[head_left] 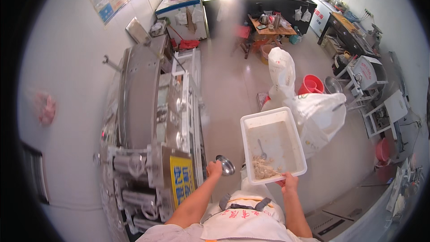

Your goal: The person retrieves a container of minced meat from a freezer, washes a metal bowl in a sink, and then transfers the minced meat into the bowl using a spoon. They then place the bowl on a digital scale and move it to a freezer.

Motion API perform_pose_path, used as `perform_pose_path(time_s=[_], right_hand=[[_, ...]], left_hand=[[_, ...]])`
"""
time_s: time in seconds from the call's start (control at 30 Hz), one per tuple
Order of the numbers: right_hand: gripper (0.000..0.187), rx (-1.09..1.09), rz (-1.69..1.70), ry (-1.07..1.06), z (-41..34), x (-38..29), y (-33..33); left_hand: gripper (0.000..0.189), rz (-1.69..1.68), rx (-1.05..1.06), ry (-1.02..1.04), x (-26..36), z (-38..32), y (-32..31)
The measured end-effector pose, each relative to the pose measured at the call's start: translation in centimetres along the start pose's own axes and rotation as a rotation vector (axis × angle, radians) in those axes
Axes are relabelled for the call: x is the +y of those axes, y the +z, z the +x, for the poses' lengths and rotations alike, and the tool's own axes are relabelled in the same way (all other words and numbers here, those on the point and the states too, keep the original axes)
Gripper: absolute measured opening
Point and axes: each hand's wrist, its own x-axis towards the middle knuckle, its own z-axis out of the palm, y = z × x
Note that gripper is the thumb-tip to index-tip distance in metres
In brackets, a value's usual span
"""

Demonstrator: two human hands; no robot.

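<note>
My left hand [214, 169] grips the rim of a small stainless steel bowl [227, 165], which is held tilted beside the long metal machine. With my right hand [288, 181] I grip the near rim of a white plastic tub [245, 141]. Inside the tub, a pale brown, moist-looking food mass [265, 169] is heaped in the near left corner, with a metal spoon [262, 149] just beyond it. Whether anything is in the bowl cannot be told. White sacks [317, 117] stand right behind the tub.
On the left runs a long machine with rollers and a metal bed [139, 97]. Red plastic containers [310, 84] and a metal basin [332, 84] stand on the floor beyond the sacks. A low wooden table [272, 30] is farther off. White-framed equipment [364, 77] lines the right wall.
</note>
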Motion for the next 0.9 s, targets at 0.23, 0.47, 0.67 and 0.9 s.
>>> perform_pose_path(time_s=[0.23, 0.47, 0.67, 0.9], right_hand=[[0.014, -0.053, -0.031, 0.041, 15.1, -10.5, 21.4], [0.014, -0.145, -0.002, 0.115, 28.1, -21.4, 42.8], [0.016, -0.12, 0.037, 0.059, 37.4, -28.5, 58.6], [0.013, -0.03, 0.13, 0.053, 45.8, -37.2, 74.0]], left_hand=[[0.057, -0.148, 0.153, 0.021, 15.3, 17.0, -5.6], [0.057, -0.344, 0.306, 0.016, 29.4, 35.0, -10.2], [0.064, -0.287, 0.304, 0.022, 43.9, 52.9, -13.1], [0.067, -0.28, 0.229, 0.086, 60.8, 71.5, -18.6]])
